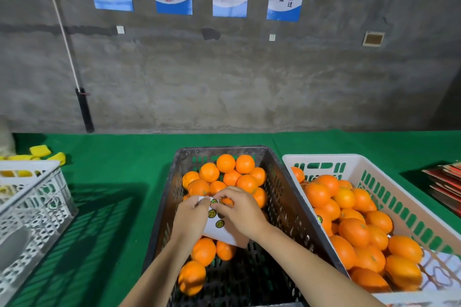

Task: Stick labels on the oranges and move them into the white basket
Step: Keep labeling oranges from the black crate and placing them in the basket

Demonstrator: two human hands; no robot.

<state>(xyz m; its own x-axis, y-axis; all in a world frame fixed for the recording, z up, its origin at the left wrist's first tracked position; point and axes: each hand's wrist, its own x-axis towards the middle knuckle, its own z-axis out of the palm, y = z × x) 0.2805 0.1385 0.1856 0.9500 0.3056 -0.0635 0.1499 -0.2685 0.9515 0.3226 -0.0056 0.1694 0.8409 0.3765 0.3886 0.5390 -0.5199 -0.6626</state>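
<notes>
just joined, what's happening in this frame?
A person is labelling oranges over a black crate that is still partly full of oranges. The left hand holds a white sticker sheet above the crate, and the right hand pinches at a sticker near the sheet's top edge, apparently peeling it off. No orange is in hand at this moment. The white basket to the right already holds a good pile of oranges, at least one showing a sticker.

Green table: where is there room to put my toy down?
Bare green cloth lies between the white crate and the black basket, and behind both baskets by the wall. The white basket is packed with oranges.
</notes>
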